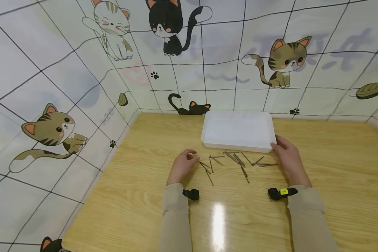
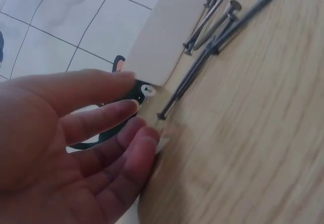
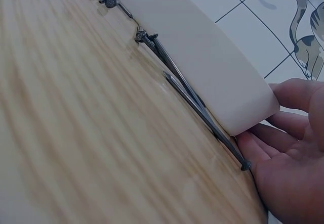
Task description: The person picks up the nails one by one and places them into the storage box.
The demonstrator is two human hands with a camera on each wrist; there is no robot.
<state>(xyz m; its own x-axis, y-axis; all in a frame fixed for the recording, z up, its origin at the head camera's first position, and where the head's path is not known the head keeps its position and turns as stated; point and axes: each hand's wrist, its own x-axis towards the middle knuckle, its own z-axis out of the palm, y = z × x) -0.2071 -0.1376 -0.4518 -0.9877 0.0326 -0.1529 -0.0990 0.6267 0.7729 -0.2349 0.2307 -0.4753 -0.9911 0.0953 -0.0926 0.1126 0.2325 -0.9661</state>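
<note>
A shallow white tray (image 1: 238, 130) stands on the table near the back wall. At its front right corner my right hand (image 1: 289, 159) grips the tray, with fingertips around the corner in the right wrist view. Several dark metal nails (image 1: 236, 159) lie loose in front of the tray, some crossing each other. One nail (image 3: 202, 118) lies close to the right thumb. To the left of the nails is my left hand (image 1: 183, 165), fingers loosely bent and holding nothing. Its fingertips are near the end of a nail (image 2: 182, 82) in the left wrist view.
The wooden table (image 1: 138, 217) meets a wall covering (image 1: 220, 77) with printed cats at the back and left. A black wrist strap (image 1: 191, 194) is on the left sleeve, and another strap (image 1: 281, 193) is on the right.
</note>
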